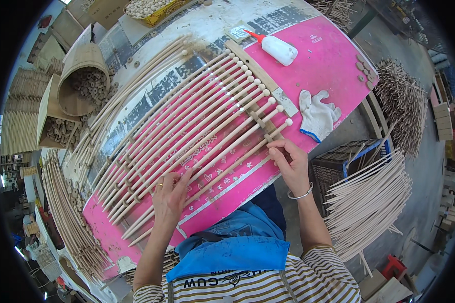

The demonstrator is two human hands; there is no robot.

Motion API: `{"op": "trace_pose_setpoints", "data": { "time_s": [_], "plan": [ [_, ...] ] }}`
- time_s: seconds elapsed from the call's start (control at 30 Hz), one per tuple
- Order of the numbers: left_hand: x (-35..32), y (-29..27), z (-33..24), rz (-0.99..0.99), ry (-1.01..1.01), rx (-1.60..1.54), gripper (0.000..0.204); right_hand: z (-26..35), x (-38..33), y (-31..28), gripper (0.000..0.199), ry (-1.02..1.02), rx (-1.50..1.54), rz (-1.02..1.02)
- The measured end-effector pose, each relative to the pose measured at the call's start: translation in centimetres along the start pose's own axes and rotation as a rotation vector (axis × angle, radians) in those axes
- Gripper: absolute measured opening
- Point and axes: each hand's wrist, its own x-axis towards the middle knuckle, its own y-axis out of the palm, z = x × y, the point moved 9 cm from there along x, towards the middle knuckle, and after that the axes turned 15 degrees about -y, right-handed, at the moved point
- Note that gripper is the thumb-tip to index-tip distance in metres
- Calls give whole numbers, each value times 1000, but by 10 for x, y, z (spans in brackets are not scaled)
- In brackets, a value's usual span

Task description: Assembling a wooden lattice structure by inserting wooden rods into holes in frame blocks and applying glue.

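A row of slender wooden sticks with round white ball ends lies slantwise on the pink tabletop [212, 189]. Small wooden rings sit on several of them. My right hand [291, 164] pinches the nearest wooden stick [237, 162] close to its ball end, beside a small wooden ring [268, 137]. Lower down that stick, my left hand [170, 196] has its fingers bent over it; the grip is partly hidden. A notched wooden strip [258, 73] lies by the ball ends.
A white squeeze bottle [279, 49] with a red nozzle and a white glove [318, 113] lie beyond the row. At left, a tipped bucket [83, 56] holds wooden rings. Bundled sticks [371, 204] and a dark crate [338, 156] stand at right; a yellow basket [162, 12] holds balls.
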Motion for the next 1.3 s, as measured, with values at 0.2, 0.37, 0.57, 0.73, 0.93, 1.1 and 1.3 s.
{"op": "trace_pose_setpoints", "data": {
  "time_s": [0.2,0.37,0.57,0.73,0.93,1.1,1.3],
  "plan": [
    [4,-4,2,-34,22,83,60,-3,-1,2,13,-5,-12,13],
    [4,-3,3,-28,-32,30,61,10,3,6,15,-149,-111,33],
    [-17,-9,-22,26,49,-109,60,27,3,-5,15,-242,-382,-28],
    [-31,12,-21,30,67,-86,58,21,5,-13,13,-211,-370,-85],
    [-23,11,-25,10,76,-56,56,16,5,-15,14,-251,-391,-93],
    [-21,10,-18,-41,67,-53,56,11,6,-15,17,-202,-375,-109],
    [-23,10,-20,-37,72,-40,55,23,22,-5,30,-387,-527,-18]
  ]
}}
